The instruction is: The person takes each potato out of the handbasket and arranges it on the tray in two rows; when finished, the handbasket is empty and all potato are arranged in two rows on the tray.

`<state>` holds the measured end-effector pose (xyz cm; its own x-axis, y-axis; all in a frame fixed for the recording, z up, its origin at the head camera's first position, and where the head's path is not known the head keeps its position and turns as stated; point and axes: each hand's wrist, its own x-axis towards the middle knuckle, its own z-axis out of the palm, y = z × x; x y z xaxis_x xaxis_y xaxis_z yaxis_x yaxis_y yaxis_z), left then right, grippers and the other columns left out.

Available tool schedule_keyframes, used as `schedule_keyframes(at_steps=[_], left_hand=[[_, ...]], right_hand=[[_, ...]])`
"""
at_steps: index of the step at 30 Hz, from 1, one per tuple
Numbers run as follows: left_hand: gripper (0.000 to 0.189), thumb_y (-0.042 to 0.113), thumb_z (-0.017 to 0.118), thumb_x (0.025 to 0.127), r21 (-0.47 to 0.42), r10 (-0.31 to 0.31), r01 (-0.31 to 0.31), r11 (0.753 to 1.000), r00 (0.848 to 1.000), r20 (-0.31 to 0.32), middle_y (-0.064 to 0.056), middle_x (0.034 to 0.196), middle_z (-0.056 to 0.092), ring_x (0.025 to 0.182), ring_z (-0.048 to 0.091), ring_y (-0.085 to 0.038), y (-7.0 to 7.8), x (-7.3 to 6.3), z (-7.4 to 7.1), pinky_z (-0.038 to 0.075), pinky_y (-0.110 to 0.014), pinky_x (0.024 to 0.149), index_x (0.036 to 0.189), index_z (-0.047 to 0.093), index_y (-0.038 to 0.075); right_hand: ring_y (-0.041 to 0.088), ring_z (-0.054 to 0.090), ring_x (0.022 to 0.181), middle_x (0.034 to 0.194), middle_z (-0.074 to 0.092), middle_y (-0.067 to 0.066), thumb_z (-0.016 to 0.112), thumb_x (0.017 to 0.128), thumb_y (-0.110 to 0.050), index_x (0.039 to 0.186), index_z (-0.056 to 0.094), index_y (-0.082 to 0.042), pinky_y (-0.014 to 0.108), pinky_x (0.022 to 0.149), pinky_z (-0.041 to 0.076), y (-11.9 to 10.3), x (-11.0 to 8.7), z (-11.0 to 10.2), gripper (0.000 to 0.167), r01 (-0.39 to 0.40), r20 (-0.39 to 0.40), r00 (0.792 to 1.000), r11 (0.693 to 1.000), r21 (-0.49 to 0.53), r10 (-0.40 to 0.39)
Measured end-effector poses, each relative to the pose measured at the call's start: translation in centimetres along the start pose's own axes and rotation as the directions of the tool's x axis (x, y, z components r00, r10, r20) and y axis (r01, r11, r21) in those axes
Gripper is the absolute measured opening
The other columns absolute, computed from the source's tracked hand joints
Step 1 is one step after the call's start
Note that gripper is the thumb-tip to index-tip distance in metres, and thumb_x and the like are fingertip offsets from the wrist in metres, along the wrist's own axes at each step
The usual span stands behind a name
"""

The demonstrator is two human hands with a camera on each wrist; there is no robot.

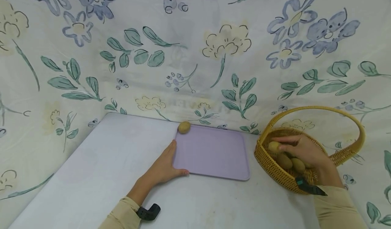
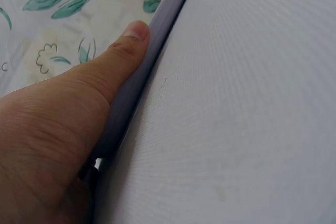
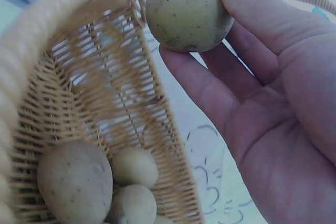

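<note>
Your right hand [image 1: 308,151] grips a potato [image 3: 189,11] between thumb and curled fingers, above the wicker basket [image 1: 275,174]. Further potatoes [image 3: 75,182] lie inside the basket, some partly hidden. Your left hand [image 1: 162,168] spreads about the near left corner of the lavender tray [image 1: 210,154], its fingers extended along the left edge, its thumb touching the near edge. A lone potato [image 1: 184,127] sits at the tray's far left corner. The tray lies flat on the white table [image 1: 91,161]; the basket stands just beside its right edge, handle raised. Behind is floral cloth [image 1: 189,45]; your sleeves [image 1: 339,207] are beige.
</note>
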<state>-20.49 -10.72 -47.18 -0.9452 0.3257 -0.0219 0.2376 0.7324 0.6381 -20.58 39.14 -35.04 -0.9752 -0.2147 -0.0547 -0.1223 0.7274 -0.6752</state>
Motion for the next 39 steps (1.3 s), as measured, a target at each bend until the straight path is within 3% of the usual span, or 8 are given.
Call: schedule_keyframes(at_steps=[9,12,15,19,23,27,31,39], left_hand=[[0.139,0.070,0.081,0.071,-0.004,0.007,-0.007,1.000,1.000,-0.003,-0.021,0.171,0.007,0.159,0.012,-0.036,0.1,-0.1,-0.1,0.018,-0.050,0.130,0.161,0.006,-0.005],[0.139,0.070,0.081,0.071,-0.002,0.007,-0.007,1.000,1.000,-0.006,-0.021,0.171,0.007,0.159,0.013,-0.036,0.1,0.0,-0.1,0.018,-0.050,0.130,0.162,0.007,-0.005],[0.138,0.068,0.081,0.072,-0.007,0.011,-0.011,1.000,1.000,-0.013,-0.022,0.171,0.008,0.159,0.013,-0.037,0.0,0.0,0.0,0.019,-0.051,0.130,0.161,0.007,-0.006],[0.137,0.067,0.082,0.072,-0.009,0.006,-0.006,1.000,1.000,-0.010,-0.022,0.171,0.008,0.159,0.013,-0.037,0.0,0.0,0.0,0.018,-0.050,0.130,0.161,0.007,-0.005],[0.137,0.066,0.083,0.072,-0.017,-0.004,0.004,1.000,1.000,-0.004,-0.021,0.171,0.007,0.159,0.012,-0.036,0.2,0.0,-0.1,0.018,-0.050,0.130,0.161,0.006,-0.005],[0.137,0.065,0.083,0.072,-0.020,0.002,-0.002,1.000,1.000,-0.010,-0.022,0.171,0.007,0.159,0.012,-0.037,0.3,-0.1,-0.2,0.018,-0.050,0.130,0.161,0.007,-0.006],[0.137,0.065,0.083,0.072,-0.015,0.001,-0.001,1.000,1.000,0.000,-0.022,0.171,0.007,0.159,0.012,-0.036,0.3,-0.2,-0.2,0.018,-0.050,0.130,0.161,0.006,-0.005],[0.136,0.065,0.083,0.072,-0.023,0.002,-0.002,1.000,1.000,-0.005,-0.021,0.171,0.007,0.159,0.012,-0.036,0.3,-0.2,-0.1,0.018,-0.050,0.130,0.161,0.007,-0.005]], right_hand=[[-0.014,0.057,0.104,0.125,0.073,0.000,0.073,0.095,-0.032,0.130,0.073,-0.017,0.014,0.083,0.053,-1.8,0.0,1.2,0.038,0.052,-0.007,0.999,0.997,-0.057,-0.053],[-0.006,0.059,0.112,0.130,0.071,0.006,0.074,0.094,-0.033,0.130,0.073,-0.018,0.017,0.087,0.054,-2.6,-0.1,1.7,0.039,0.050,-0.006,0.999,0.998,-0.048,-0.051],[0.006,0.059,0.117,0.136,0.069,0.005,0.075,0.091,-0.044,0.128,0.074,-0.026,0.027,0.091,0.053,-3.8,-0.1,2.4,0.041,-0.008,-0.027,1.000,0.996,-0.084,0.006],[-0.001,0.057,0.114,0.138,0.067,0.007,0.075,0.090,-0.044,0.129,0.074,-0.026,0.024,0.089,0.053,-5.5,0.0,3.3,0.042,-0.025,-0.013,1.000,0.999,-0.033,0.025],[-0.013,0.059,0.109,0.136,0.068,0.011,0.076,0.092,-0.032,0.130,0.072,-0.017,0.015,0.087,0.055,-6.1,0.8,4.2,0.041,0.059,0.028,0.998,0.996,0.069,-0.061],[-0.009,0.061,0.107,0.134,0.069,0.008,0.076,0.092,-0.034,0.131,0.072,-0.017,0.016,0.080,0.055,-6.5,1.5,5.1,0.044,0.079,0.038,0.996,0.990,0.114,-0.083],[-0.005,0.062,0.115,0.135,0.069,0.004,0.076,0.091,-0.038,0.131,0.072,-0.019,0.015,0.086,0.054,-7.1,2.1,5.8,0.045,0.064,0.053,0.996,0.990,0.128,-0.071],[0.019,0.068,0.118,0.137,0.068,0.011,0.077,0.090,-0.033,0.129,0.072,-0.012,0.018,0.086,0.058,-8.4,4.1,7.5,0.045,0.111,0.068,0.990,0.983,0.149,-0.122]])
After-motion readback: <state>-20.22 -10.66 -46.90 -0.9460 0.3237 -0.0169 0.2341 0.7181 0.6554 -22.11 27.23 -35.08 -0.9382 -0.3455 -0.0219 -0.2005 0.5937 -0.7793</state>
